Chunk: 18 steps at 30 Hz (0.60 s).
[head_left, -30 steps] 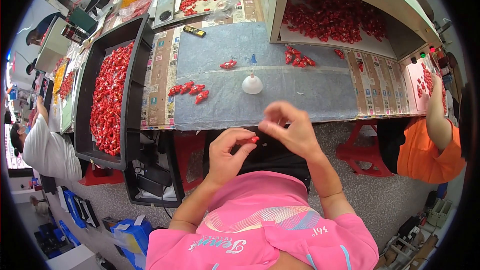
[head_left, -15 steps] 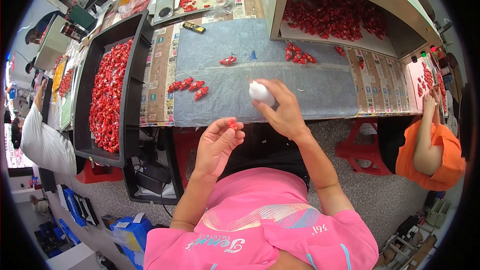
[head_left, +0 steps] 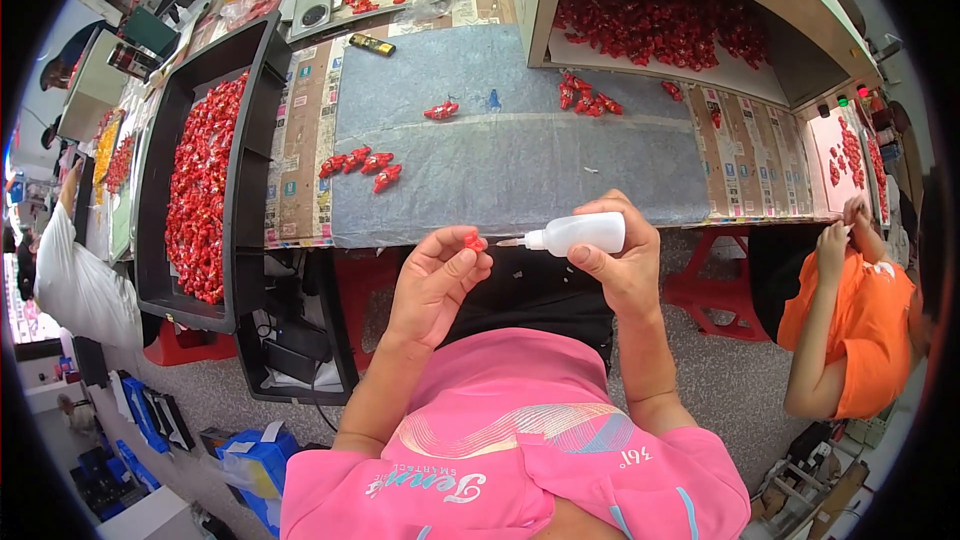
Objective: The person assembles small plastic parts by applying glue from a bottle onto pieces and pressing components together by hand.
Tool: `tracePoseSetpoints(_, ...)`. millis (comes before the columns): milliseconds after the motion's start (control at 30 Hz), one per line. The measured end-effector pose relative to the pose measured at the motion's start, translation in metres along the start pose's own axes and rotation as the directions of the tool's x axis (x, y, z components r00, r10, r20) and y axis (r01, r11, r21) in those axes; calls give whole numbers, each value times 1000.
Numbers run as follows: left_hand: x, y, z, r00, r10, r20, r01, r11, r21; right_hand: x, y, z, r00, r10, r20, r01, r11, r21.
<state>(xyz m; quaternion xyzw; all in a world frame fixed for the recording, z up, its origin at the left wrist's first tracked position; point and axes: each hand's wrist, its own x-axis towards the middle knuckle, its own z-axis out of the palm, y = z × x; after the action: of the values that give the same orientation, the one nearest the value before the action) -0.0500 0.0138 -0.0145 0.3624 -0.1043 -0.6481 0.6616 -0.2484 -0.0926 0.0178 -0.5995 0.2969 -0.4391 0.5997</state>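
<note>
The small red piece (head_left: 474,241) sits at the fingertips of the left hand (head_left: 432,285), raised above the person's lap just in front of the near edge of the desk (head_left: 460,185). It looks light and rigid, probably hard plastic with a smooth, glossy skin that could slip if wetted, so a light pinch by its sides, away from the face turned to the nozzle, seems the best hold. The white squeeze bottle (head_left: 596,232) also looks light, but its wall is likely soft: a firm grip on the body would push liquid out, while the thin nozzle (head_left: 511,241) seems the part most easily bent. The left hand is nearly closed, thumb against the forefinger side with the piece between them, and the other fingers curl behind. The right hand (head_left: 632,270) is partly closed around the bottle's body, thumb below and fingers above, tilting it almost level with the nozzle pointing left. The tip lies just beside the piece; whether they touch cannot be told. Both forearms rise from below, elbows bent, converging in front of the body.
</note>
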Motion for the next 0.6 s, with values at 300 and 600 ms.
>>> tracePoseSetpoints(300, -1, -2, 0, 998, -47, 38, 47, 999, 13, -2, 7, 3, 999, 21, -27, -22, 998, -56)
tracePoseSetpoints(600, -2, -2, 0, 998, -61, 16, 61, 997, 40, -2, 12, 3, 998, 49, -48, -51, 998, -45)
